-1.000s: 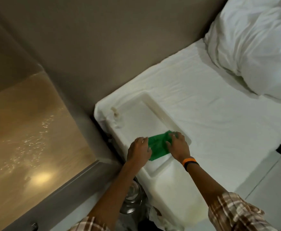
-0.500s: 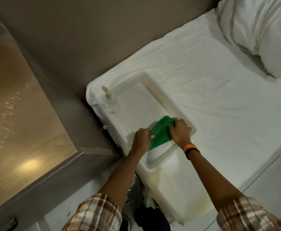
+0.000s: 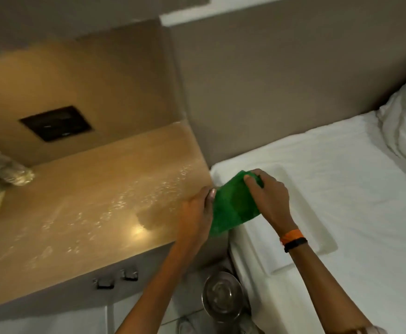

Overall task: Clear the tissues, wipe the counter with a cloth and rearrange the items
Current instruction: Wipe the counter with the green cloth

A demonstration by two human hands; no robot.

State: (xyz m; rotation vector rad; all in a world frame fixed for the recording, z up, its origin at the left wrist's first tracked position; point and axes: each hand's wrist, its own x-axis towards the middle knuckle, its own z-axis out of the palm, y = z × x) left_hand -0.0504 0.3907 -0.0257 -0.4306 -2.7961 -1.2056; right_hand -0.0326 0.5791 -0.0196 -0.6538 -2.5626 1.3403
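Moved: green cloth (image 3: 234, 204) lifted off white tray (image 3: 317, 227) | both hands' fingers pinching it beside counter (image 3: 88, 201)

Your hands pinch a green cloth (image 3: 233, 208), thin and slightly nubbly. Left of the cloth, the tabletop (image 3: 88, 208) looks like polished tan stone, glossy, catching lamp glare. Right of it, the bed (image 3: 341, 189) wears matt white cotton sheeting. Below the cloth a shiny metal bowl (image 3: 222, 294) gleams; crinkled clear plastic (image 3: 1, 169) sits far left.
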